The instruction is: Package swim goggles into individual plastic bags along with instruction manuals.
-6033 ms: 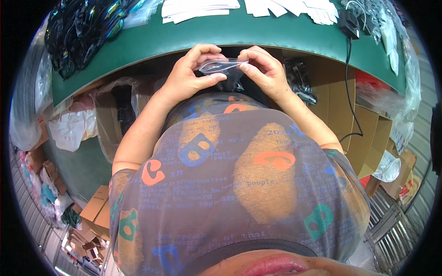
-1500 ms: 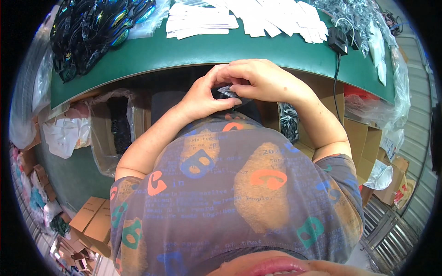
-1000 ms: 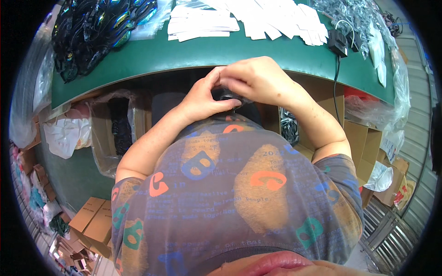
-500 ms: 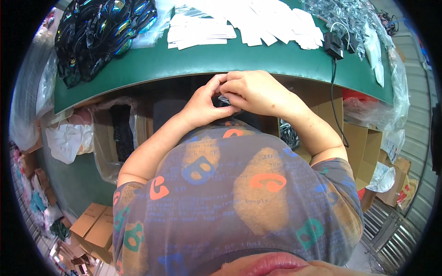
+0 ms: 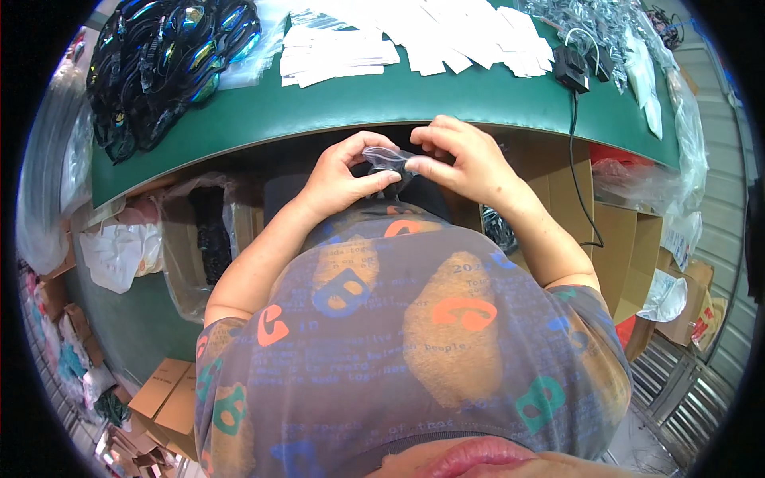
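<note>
A small clear plastic bag [image 5: 386, 156] with its mouth spread apart is in front of my belly, just below the table's near edge. My left hand [image 5: 344, 174] grips it between thumb and fingers. Something dark shows through the lower part of the bag; what it is I cannot make out. On the bag's right side, the thumb tip of my right hand [image 5: 462, 159] touches the rim. The fingers of that hand are bent and stand apart from its thumb.
On the green table [image 5: 263, 111] lie a heap of black items with iridescent parts [image 5: 159, 72], white paper slips [image 5: 335, 57], a black power adapter [image 5: 570, 70] and clear plastic bags [image 5: 558, 17]. Open cardboard boxes [image 5: 617, 255] stand at my right; a plastic-lined box [image 5: 179, 255] is at left.
My hands were close together over the bag. My right hand has drawn off to the right and its fingers have parted from the thumb; the bag's mouth now shows spread.
</note>
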Action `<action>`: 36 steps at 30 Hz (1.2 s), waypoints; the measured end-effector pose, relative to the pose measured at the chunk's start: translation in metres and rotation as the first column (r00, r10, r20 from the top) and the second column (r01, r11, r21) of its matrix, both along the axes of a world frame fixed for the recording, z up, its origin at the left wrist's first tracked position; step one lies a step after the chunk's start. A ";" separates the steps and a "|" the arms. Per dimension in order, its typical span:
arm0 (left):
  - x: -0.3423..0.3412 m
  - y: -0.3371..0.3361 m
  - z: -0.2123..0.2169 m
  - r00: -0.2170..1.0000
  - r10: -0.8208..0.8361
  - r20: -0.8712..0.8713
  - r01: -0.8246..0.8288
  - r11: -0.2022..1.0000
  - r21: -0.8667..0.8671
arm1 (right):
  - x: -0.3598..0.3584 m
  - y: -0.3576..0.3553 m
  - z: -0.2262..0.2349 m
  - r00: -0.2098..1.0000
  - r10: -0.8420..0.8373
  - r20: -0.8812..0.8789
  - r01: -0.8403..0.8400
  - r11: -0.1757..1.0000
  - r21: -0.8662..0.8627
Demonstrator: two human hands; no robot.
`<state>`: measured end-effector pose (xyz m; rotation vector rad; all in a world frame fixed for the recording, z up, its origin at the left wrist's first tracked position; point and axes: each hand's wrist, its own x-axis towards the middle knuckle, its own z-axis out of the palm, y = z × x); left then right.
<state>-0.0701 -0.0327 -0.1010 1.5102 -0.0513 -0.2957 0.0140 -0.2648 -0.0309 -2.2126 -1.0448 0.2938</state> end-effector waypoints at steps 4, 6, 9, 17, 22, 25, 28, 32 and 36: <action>0.000 -0.002 -0.005 0.999 0.036 0.035 -0.035 0.999 -0.024 | -0.009 0.000 -0.012 0.995 -0.022 -0.095 0.024 1.000 0.020; 0.003 -0.004 -0.001 0.998 0.035 0.043 -0.035 0.999 -0.014 | -0.011 0.004 -0.019 0.997 -0.020 -0.080 0.029 0.993 0.112; 0.001 -0.004 -0.005 0.998 0.046 0.048 -0.046 0.999 0.001 | -0.011 0.007 -0.024 1.000 0.004 -0.011 -0.003 0.993 0.120; 0.002 -0.005 0.006 0.999 0.027 -0.026 -0.028 0.999 -0.037 | -0.009 0.012 -0.021 0.999 0.043 0.010 -0.043 0.999 0.028; 0.001 -0.007 -0.001 0.998 0.049 0.027 -0.049 0.999 -0.014 | -0.009 0.017 -0.019 0.993 0.083 0.080 -0.086 0.996 0.028; 0.001 -0.007 -0.002 0.998 0.047 0.038 -0.047 0.999 0.013 | -0.009 0.018 -0.019 0.977 0.074 0.198 -0.083 0.996 0.035; 0.001 -0.006 0.000 0.998 0.044 0.052 -0.046 0.998 0.051 | -0.007 0.018 -0.019 0.982 0.090 0.166 -0.094 0.995 0.016; -0.001 -0.007 -0.003 0.996 0.068 0.054 -0.069 0.997 0.025 | -0.006 0.020 -0.008 0.990 0.094 0.109 -0.095 0.995 0.005; -0.001 -0.008 -0.004 0.995 0.063 0.083 -0.067 0.997 0.044 | -0.005 0.021 -0.009 0.981 0.156 0.119 -0.154 0.988 -0.027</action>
